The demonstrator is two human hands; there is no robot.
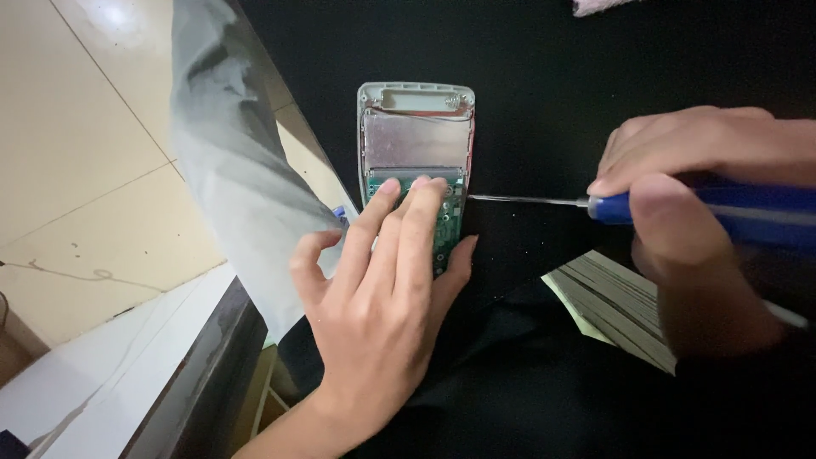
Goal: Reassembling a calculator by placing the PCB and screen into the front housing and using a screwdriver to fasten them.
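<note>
Head view, single frame.

Item: device point(416, 136), grey shell, back cover off, lying on a black cloth point(544, 68) over the person's lap. Metal shield plate in its upper half; green circuit board point(445, 229) below it, mostly covered.

Left hand point(382, 289): laid flat on the board, fingers pressed together side by side, thumb out to the left, little finger against the device's right edge. It holds the device down; it pinches nothing.

Right hand point(680, 204): closed round the blue handle of a screwdriver point(612, 206), thumb on top. The thin shaft runs left, its tip at the device's right edge, just beside the left fingertips.

Risks, as judged:
- Tip slips off the edge and jabs the left fingers, since they lie right at its point.
- Tip skids across the board and scratches it, if pushed at this flat angle.
- Device shifts on the soft cloth, if the left hand eases.
- Loose screws, if any, would vanish against the black cloth.

Hidden or unclear:
- Lower board, under the left hand.
- What the tip bears on: a screw, a seam or a clip cannot be told.
- Handle end, cut off at the right.
- Striped paper point(616, 310), partly under the right hand.
- Small blue thing point(339, 212) left of the device, unidentifiable.
- Pale object point(595, 5) at the top edge, cut off.
</note>
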